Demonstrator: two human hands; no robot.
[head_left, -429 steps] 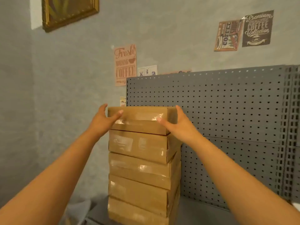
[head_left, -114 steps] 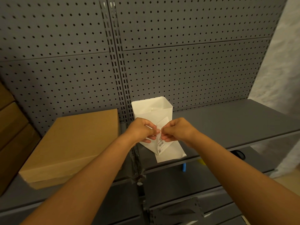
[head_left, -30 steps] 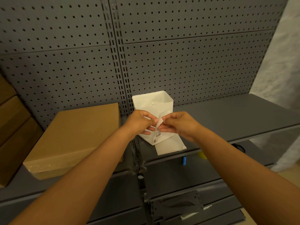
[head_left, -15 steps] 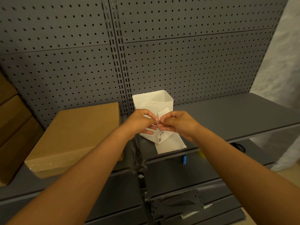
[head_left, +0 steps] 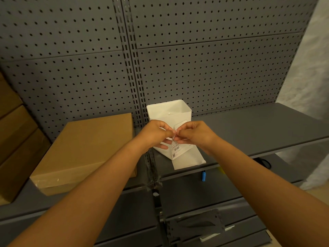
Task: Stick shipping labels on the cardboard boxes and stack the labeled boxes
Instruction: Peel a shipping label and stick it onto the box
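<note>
**Both hands pinching a label at the shelf**

While the left hand (head_left: 156, 133) and the right hand (head_left: 195, 133) are meeting above the grey shelf (head_left: 258, 129), both are pinching the top edge of a white shipping label (head_left: 178, 148) with curled fingers. The label is hanging in front of a white bin (head_left: 169, 111). A cardboard box (head_left: 85, 150) is lying flat on the shelf just left of the hands, with more boxes (head_left: 12, 132) stacking at the far left.
</note>
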